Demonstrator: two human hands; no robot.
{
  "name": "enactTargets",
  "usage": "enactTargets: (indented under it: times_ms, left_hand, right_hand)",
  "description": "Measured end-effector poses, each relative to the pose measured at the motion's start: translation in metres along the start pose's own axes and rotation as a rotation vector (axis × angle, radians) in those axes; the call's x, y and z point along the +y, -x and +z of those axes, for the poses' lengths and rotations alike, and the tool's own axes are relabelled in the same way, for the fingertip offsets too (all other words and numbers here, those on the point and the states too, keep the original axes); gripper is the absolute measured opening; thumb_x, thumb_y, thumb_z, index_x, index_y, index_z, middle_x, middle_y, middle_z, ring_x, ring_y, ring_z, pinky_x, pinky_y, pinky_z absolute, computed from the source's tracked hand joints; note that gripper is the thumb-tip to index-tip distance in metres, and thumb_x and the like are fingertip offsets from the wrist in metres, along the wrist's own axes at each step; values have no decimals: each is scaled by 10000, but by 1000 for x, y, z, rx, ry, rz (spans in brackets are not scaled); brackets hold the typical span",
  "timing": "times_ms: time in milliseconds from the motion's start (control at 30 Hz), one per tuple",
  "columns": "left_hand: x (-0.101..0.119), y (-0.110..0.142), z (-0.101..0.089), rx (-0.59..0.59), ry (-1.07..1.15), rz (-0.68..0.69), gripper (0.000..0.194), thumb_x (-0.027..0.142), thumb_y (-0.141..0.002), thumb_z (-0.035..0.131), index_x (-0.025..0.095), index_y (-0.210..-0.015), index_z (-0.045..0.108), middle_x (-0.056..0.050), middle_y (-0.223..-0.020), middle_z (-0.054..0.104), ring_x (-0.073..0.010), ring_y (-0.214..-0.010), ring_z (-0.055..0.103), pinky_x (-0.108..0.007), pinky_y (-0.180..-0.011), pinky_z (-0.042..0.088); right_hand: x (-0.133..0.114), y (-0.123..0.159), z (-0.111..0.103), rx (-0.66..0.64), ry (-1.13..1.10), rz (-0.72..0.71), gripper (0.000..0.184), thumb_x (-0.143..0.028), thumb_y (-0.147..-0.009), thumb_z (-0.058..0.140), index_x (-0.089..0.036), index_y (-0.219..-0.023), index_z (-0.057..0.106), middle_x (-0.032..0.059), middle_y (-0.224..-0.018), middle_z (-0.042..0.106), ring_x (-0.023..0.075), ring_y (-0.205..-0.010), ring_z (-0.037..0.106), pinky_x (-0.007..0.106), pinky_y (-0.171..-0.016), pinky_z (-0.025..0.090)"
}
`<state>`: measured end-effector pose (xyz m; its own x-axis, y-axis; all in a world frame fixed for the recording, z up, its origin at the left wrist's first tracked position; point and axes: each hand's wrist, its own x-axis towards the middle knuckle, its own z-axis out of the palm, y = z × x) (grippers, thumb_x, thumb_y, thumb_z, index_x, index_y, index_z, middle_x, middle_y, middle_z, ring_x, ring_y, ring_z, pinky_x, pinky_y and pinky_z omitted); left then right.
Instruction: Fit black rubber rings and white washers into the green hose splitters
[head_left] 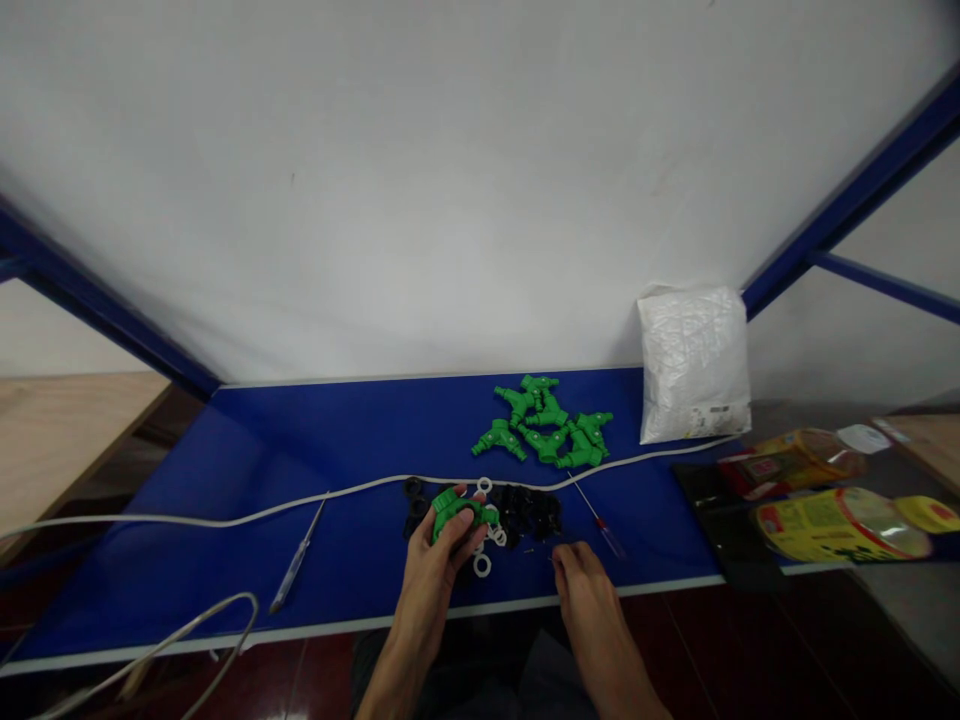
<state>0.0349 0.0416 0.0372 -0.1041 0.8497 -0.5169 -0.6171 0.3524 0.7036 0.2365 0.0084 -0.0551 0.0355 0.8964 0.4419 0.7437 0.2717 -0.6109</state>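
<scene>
While the left hand (pixel 439 548) wraps its grip around a green connector (pixel 448 507), seemingly to steady it beside the white rings (pixel 482 575), the right hand (pixel 584 578) holds its fingertips together by the desk (pixel 375 560); whether they pinch anything I cannot tell. Black parts (pixel 529 512) at its eleven o'clock and a red-handled screwdriver (pixel 610 538) at one lie close, presumably for easy reach.

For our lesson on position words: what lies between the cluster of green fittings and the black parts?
In the head view, the white cable runs between the green fittings and the black parts.
</scene>
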Motion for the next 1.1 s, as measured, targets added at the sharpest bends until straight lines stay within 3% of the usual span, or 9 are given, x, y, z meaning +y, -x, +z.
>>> enactTargets:
  times_ms: [167,367,500,600,667,833,1100]
  left_hand:
    - [1,0,0,33,2,-8,422,182,-810,768,122,-1207,637,-135,-1130,763,-253,-1083,722,-348,-969,585]
    - [0,-3,-2,-3,28,9,420,194,-797,784,130,-1191,653,-132,-1147,757,-279,-1161,687,-365,-988,578]
    - [0,-2,-2,4,17,14,441,222,-766,810,129,-1174,670,-131,-1143,758,-271,-1127,699,-369,-998,568]
    - [-1,-1,-2,-11,2,30,453,242,-754,818,127,-1170,681,-129,-1139,757,-255,-1082,712,-380,-1011,555]
    - [-3,-1,-3,-37,5,40,449,267,-766,806,134,-1177,686,-126,-1139,756,-257,-1081,710,-400,-1024,543]
    - [-7,-1,-5,-86,38,41,373,316,-837,728,161,-1175,702,-125,-1189,742,-281,-1193,659,-417,-1043,516]
    - [-6,0,-2,-35,-46,9,479,399,-799,750,165,-1214,696,-150,-1211,732,-299,-1130,681,-364,-897,560]
  right_hand:
    - [1,-2,1,-82,76,62,180,-122,-860,489,-252,-818,605,50,-758,617,225,-619,601,347,-551,462]
    - [-2,-12,-6,-184,5,117,161,-155,-852,484,-241,-770,594,55,-714,663,224,-585,650,340,-563,490]
    - [-11,-23,-14,-238,-78,174,115,-180,-854,510,-223,-868,616,45,-741,693,203,-616,683,309,-603,530]
    - [-30,-33,-20,-292,-204,237,110,-240,-894,537,-219,-951,628,32,-804,700,177,-678,692,272,-641,544]
    - [-45,-41,-24,-360,-447,378,103,-304,-885,612,-210,-906,647,37,-825,698,188,-747,693,277,-692,547]
    - [-80,-61,-24,-445,-789,522,230,-414,-833,732,-193,-898,732,42,-842,734,192,-791,699,284,-751,553]
    - [-102,-81,-17,-392,-998,540,233,-419,-826,763,-195,-892,764,40,-770,756,181,-721,697,290,-726,545]
